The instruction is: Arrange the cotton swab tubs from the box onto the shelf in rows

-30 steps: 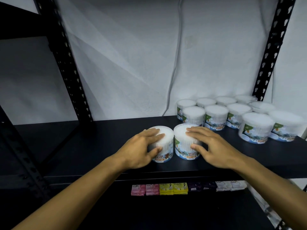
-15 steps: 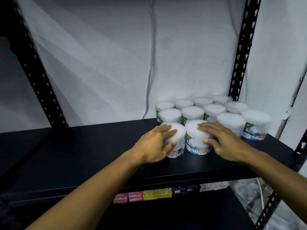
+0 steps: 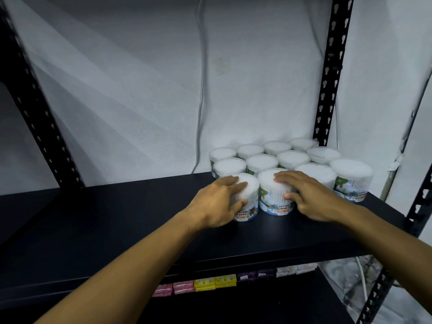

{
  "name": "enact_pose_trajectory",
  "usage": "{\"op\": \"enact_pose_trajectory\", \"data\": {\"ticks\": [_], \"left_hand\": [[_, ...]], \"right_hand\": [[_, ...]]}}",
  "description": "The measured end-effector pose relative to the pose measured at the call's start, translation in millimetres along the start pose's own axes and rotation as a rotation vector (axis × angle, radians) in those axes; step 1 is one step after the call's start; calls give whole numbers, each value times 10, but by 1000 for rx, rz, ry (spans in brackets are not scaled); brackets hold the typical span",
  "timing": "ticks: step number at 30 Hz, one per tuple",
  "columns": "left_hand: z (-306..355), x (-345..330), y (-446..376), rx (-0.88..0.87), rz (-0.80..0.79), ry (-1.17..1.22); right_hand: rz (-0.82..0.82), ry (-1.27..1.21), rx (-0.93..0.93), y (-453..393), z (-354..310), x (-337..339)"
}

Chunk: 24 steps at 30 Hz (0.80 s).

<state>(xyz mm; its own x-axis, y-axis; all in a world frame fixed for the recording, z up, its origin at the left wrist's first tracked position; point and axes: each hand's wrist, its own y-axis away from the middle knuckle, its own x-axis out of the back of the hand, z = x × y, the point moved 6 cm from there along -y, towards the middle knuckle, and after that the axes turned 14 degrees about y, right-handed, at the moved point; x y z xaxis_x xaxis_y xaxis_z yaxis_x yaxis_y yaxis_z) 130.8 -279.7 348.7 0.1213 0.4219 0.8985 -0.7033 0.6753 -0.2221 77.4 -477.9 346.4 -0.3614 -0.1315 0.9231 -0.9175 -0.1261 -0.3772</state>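
**Two hands on the front pair of tubs**

Both bare forearms reach up and forward from the bottom of the view, converging on the right half of the black shelf (image 3: pixel 117 218). The left hand (image 3: pixel 217 202) lies palm-down over the left front tub (image 3: pixel 247 199), fingers spread across its lid and thumb curled against its side — it grips that tub. The right hand (image 3: pixel 311 197) mirrors it on the right front tub (image 3: pixel 274 195), fingers draped over the lid's near right edge and thumb pressed into the ribbed wall, holding it as well.

Both tubs stand upright, long axis vertical, flat on the shelf and just beside each other, their printed "COTTON BUDS" labels facing outward. They are squat cylinders of clear plastic, packed with white swabs that give the sides a fine vertical ribbing and the tops a frosted look.

Behind and to the right stands a cluster of matching tubs (image 3: pixel 289 157) in tight rows against the white wall, all upright. The shelf is smooth, matte and dark, carried by black perforated metal uprights (image 3: pixel 332 66). On the level below lies a line of small packets (image 3: pixel 205 282) — pink, yellow, purple and white.
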Motion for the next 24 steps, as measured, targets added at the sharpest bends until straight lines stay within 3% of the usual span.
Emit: {"op": "enact_pose_trajectory", "data": {"ticks": [17,24], "left_hand": [[-9,10,-68,-4,29,-48],[75,85,53,-78,127,-77]], "right_hand": [[-12,173,44,-37,12,0],[123,352,91,116,-101,20]]}}
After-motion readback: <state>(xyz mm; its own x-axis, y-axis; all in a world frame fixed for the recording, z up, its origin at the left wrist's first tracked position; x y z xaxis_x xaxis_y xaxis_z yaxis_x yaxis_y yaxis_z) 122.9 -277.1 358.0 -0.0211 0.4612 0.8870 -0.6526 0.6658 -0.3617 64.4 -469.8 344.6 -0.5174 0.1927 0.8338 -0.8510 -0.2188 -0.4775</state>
